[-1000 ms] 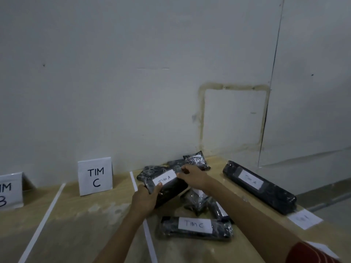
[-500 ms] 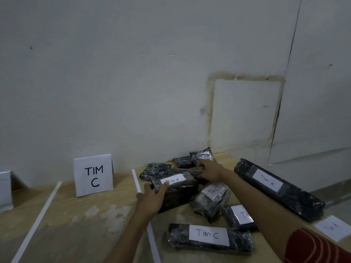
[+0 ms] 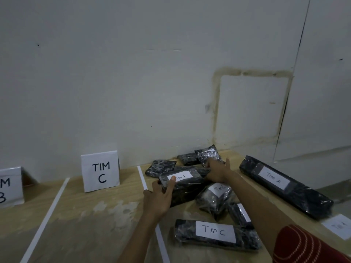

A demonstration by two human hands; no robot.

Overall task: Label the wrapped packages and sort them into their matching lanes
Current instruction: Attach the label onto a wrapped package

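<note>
A black wrapped package labelled "Tim A" (image 3: 187, 184) lies tilted on the pile at the table's right. My left hand (image 3: 161, 196) grips its near left end, thumb on the white label. My right hand (image 3: 216, 170) holds its far right end, fingers curled against it. Under and around it lie other wrapped packages: one labelled "Tim C" (image 3: 214, 198), a flat "Tim C" package (image 3: 216, 234) nearest me, a long "Tim A" package (image 3: 284, 185) at the right, and small ones (image 3: 207, 154) by the wall.
A standing card "TIM C" (image 3: 100, 170) marks the middle lane, and a cut-off card (image 3: 10, 186) stands at the left. White tape strips (image 3: 143, 180) divide the wooden table (image 3: 85, 224). A loose label (image 3: 340, 225) lies at the right edge. The wall is close behind.
Both hands have lowered the "Tim A" package onto the pile and slid a little toward the wall; the camera has moved closer and to the left.
</note>
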